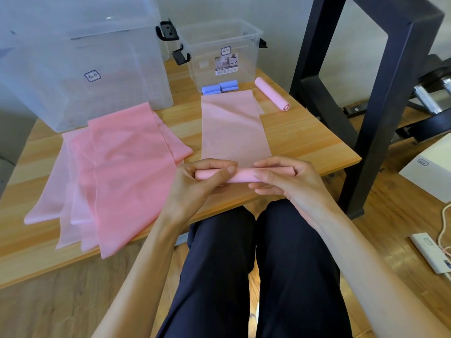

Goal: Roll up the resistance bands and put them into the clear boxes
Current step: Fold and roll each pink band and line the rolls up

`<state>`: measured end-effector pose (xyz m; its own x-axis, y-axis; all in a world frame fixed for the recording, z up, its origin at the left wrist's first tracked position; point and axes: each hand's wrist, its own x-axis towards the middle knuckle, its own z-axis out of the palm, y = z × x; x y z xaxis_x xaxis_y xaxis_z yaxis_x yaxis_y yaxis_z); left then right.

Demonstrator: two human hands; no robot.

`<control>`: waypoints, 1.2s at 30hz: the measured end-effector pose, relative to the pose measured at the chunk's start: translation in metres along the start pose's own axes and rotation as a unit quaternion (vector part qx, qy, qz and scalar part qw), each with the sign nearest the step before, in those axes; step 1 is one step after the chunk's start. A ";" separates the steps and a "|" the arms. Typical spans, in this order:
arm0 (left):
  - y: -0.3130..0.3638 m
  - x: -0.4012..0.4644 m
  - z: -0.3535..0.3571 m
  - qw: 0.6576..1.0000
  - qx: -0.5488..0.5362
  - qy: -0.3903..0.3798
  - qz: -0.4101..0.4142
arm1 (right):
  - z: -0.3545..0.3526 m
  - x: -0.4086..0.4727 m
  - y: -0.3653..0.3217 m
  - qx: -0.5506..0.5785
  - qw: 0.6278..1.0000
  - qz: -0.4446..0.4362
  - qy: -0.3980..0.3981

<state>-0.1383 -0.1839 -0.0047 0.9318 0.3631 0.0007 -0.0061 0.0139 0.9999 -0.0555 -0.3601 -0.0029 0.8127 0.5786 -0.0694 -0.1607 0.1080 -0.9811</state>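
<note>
A pale pink resistance band lies flat on the wooden table, its near end wound into a roll at the table's front edge. My left hand grips the roll's left part, thumb on top. My right hand grips its right part. Several loose pink bands lie spread on the left. A finished pink roll rests at the back right. Purple rolls sit inside the small clear box. A large clear box stands at the back left.
A black metal frame stands right of the table. On the floor at the right lie a white box, a white power strip and a cable. My legs in dark trousers are under the table's front edge.
</note>
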 end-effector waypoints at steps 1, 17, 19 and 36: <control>0.000 0.000 0.000 1.000 0.001 -0.003 -0.003 | 0.000 0.000 0.000 -0.005 1.000 -0.007 0.000; -0.001 -0.001 0.001 1.000 0.007 -0.021 0.010 | 0.000 -0.001 0.002 -0.002 1.000 0.014 0.026; -0.002 0.000 0.001 1.000 0.001 -0.007 0.005 | -0.001 0.000 0.002 0.008 1.000 0.015 0.009; -0.002 0.001 -0.002 1.000 -0.005 -0.024 -0.006 | -0.004 0.000 0.002 -0.008 1.000 -0.005 0.013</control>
<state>-0.1381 -0.1819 -0.0068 0.9481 0.3178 -0.0113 0.0024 0.0285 0.9996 -0.0538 -0.3628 -0.0060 0.8288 0.5557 -0.0648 -0.1441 0.1002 -0.9845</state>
